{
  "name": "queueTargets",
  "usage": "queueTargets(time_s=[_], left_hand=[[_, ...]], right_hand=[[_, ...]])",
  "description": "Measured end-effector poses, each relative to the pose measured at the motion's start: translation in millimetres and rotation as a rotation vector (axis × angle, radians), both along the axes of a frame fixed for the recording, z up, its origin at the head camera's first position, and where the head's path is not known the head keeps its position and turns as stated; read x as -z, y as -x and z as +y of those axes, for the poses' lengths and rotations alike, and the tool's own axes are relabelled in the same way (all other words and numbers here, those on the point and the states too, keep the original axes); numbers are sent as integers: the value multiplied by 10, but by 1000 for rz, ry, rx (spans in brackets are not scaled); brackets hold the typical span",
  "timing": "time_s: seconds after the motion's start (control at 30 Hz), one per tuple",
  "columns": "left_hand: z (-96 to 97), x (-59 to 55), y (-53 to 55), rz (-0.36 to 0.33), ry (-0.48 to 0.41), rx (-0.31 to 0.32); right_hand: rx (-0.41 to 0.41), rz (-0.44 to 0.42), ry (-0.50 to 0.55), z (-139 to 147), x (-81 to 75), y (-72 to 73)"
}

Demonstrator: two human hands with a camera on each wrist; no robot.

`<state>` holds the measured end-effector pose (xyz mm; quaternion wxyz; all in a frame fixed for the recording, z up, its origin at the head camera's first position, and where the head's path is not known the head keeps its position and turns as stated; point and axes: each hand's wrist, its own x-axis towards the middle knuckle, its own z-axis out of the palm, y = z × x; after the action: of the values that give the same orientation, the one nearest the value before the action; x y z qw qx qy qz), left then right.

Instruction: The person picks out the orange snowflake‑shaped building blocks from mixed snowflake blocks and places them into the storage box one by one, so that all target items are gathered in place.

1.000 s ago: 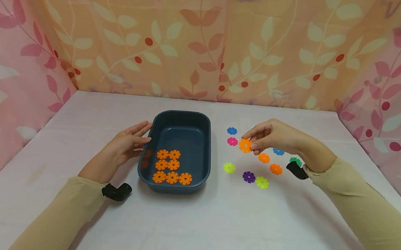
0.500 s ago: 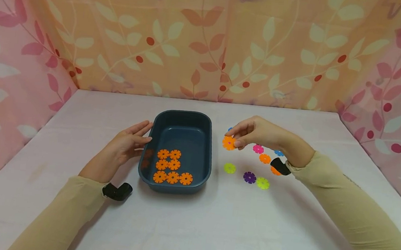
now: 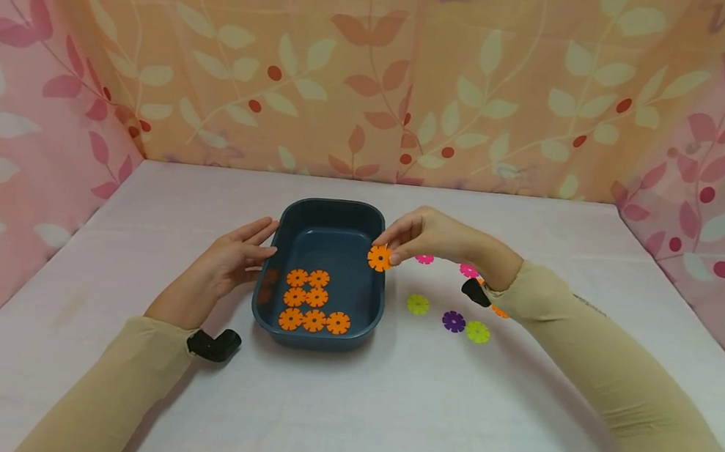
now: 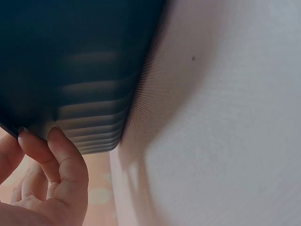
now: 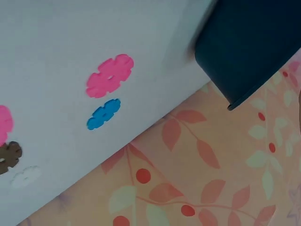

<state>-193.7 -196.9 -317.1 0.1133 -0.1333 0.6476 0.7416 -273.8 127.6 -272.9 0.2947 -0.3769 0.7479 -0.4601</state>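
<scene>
Over the right rim of a deep dark blue tray (image 3: pixel 324 342), my right hand (image 3: pixel 424 234) pinches an orange notched disc (image 3: pixel 380 259) between thumb and fingers. Several orange discs of the same kind (image 3: pixel 315 320) lie inside, along the tray's left and near sides. At the left rim, my left hand (image 3: pixel 225 267) holds the tray with its thumb at the edge. The left wrist view shows curled fingers (image 4: pixel 66 160) with their tips against the outer wall (image 4: pixel 89 99). The right wrist view does not show the pinched disc.
Right of the tray, loose discs lie on the white cloth: yellow-green (image 3: pixel 418 304), purple (image 3: pixel 454 322) and pink (image 3: pixel 469 270). A blue disc (image 5: pixel 104 114) shows in the right wrist view. My right forearm partly covers others. Patterned curtains (image 3: pixel 378 73) stand behind and at both sides.
My right hand has carried the orange disc leftward from above the loose discs to the tray's right rim. My left hand has stayed at the tray.
</scene>
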Motion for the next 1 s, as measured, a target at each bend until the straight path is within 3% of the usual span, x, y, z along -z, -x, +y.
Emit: queueTargets(time_s=[0.17, 0.4, 0.7, 1.0], left_hand=[[5, -5, 1, 7, 4, 5], [5, -7, 3, -2, 9, 1], [10, -11, 7, -1, 2, 5], [-7, 7, 3, 23, -19, 17]], right_hand=[[-60, 30, -9, -178, 6, 87], [-187, -13, -51, -412, 72, 248], [-364, -24, -210, -681, 112, 434], [-445, -23, -391, -943, 206, 477]])
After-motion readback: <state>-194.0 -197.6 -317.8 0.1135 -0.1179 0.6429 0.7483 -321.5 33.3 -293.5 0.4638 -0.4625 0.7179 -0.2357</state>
